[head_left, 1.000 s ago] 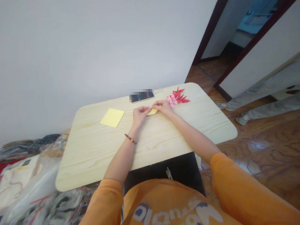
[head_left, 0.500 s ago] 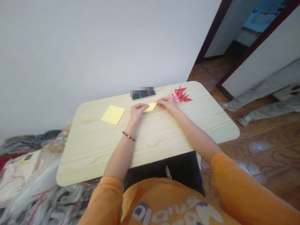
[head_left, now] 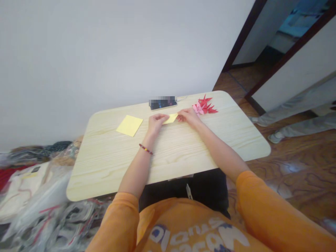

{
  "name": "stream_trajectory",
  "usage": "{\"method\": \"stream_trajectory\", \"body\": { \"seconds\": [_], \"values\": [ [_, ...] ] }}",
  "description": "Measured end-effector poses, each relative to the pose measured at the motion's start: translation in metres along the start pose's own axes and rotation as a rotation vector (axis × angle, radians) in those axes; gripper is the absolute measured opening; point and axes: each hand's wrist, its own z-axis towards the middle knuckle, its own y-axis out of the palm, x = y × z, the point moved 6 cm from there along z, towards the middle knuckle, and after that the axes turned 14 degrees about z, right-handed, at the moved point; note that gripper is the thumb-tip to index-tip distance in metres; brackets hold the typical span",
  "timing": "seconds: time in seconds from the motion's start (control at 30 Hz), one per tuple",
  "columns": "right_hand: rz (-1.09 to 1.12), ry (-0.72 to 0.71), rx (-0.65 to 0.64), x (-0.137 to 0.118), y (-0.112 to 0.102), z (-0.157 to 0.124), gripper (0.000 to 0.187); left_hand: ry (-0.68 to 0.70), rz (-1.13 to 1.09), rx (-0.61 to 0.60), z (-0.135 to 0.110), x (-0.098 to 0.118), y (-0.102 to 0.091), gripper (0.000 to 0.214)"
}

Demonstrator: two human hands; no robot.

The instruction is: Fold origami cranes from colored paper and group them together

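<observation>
My left hand (head_left: 156, 124) and my right hand (head_left: 188, 117) rest on the wooden table (head_left: 105, 168), both holding a small piece of folded yellow paper (head_left: 170, 119). Its ends are hidden under my fingers. To the left of my left hand lies a flat square of yellow paper (head_left: 129, 125). A group of red and pink origami cranes (head_left: 205, 107) sits just beyond my right hand. A beaded bracelet (head_left: 145, 149) circles my left wrist.
A phone (head_left: 162, 103) with a blurred screen lies at the table's far edge. Plastic bags and cloth (head_left: 39, 196) are heaped at lower left. Wooden floor (head_left: 296, 168) lies to the right, with grey cloth (head_left: 296, 126) and a doorway (head_left: 273, 42) beyond.
My hands have drawn slightly apart, showing more of the folded yellow paper between them. The table and room have shifted slightly right in view.
</observation>
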Motion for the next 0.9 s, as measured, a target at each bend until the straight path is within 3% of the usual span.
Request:
{"method": "stream_trajectory", "body": {
  "seconds": [0.23,0.33,0.43,0.57,0.77,0.9],
  "values": [
    [0.104,0.074,0.016,0.0,0.003,-0.002,0.031,-0.046,-0.099,0.007,0.003,-0.006,0.0,0.025],
    [0.036,0.053,-0.07,0.003,0.014,-0.006,0.017,-0.016,-0.106,-0.026,-0.002,-0.002,0.004,0.029],
    [-0.022,0.022,-0.102,0.005,0.019,-0.008,0.017,-0.02,-0.144,-0.072,-0.005,0.001,0.008,0.034],
    [-0.011,-0.007,-0.075,0.005,0.016,-0.006,0.021,-0.058,-0.094,-0.145,-0.005,-0.003,0.011,0.043],
    [-0.007,-0.025,-0.079,0.004,0.013,-0.004,0.025,-0.084,-0.035,-0.115,-0.004,-0.005,0.01,0.037],
    [0.038,-0.063,-0.032,-0.002,0.002,0.0,0.028,-0.117,-0.071,-0.102,-0.001,-0.004,-0.002,0.031]
  ]
}}
